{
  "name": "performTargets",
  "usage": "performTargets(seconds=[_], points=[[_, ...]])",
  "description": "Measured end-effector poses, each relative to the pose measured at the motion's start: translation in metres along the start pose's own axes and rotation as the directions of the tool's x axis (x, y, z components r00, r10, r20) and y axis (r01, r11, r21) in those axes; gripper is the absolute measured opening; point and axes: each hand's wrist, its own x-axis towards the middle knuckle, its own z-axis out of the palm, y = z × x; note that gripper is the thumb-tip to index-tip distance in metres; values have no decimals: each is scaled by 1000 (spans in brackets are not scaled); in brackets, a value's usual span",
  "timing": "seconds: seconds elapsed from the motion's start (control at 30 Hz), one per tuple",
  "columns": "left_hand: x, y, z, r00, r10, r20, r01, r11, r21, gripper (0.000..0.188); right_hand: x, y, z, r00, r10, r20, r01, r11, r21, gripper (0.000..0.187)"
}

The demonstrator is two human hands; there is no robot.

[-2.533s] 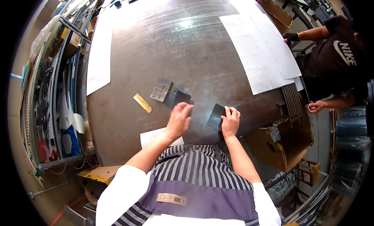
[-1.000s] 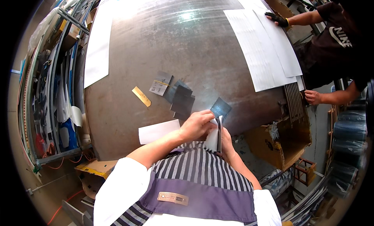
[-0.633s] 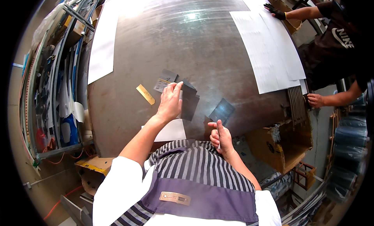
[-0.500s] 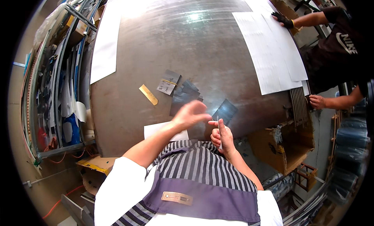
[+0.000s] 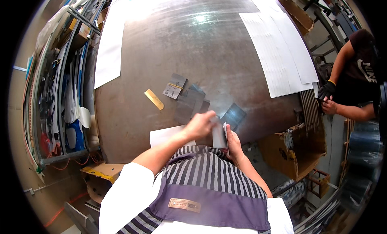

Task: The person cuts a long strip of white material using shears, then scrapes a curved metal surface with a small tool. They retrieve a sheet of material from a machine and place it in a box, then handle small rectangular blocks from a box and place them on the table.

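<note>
Above the table's near edge, my right hand is closed round a thin stack of sheets, seen almost edge-on, thumb along its side. My left hand has its fingers pinched at the top of a thin grey sheet that fans out beside the stack; motion blurs it. Just beyond my right hand a dark bluish sheet lies flat. Several dark grey sheets lie overlapping beyond my left hand. Against them sits a small grey bundle with a yellow band and handwriting.
A yellow strip and a white sheet lie on the brown table. Large white sheets stack along its right side, near a co-worker. A cardboard box stands below the right edge; a rack stands left.
My left hand, open before, has closed on a grey sheet beside the stack. The co-worker's gloved hand has left the white sheets and come together with the other hand.
</note>
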Motion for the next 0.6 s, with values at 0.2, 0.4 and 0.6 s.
performTargets(seconds=[0.2,0.4,0.6], points=[[4,-8,-56,933,183,-311,36,811,584,50,1,6,-10,999,10,-46,-8,999,51,66],[-2,38,-9,819,-308,484,567,566,-598,25,0,8,4,997,-64,40,64,998,19,47],[-4,25,2,826,-240,510,558,481,-676,27,-7,4,5,986,38,162,-62,987,145,45]])
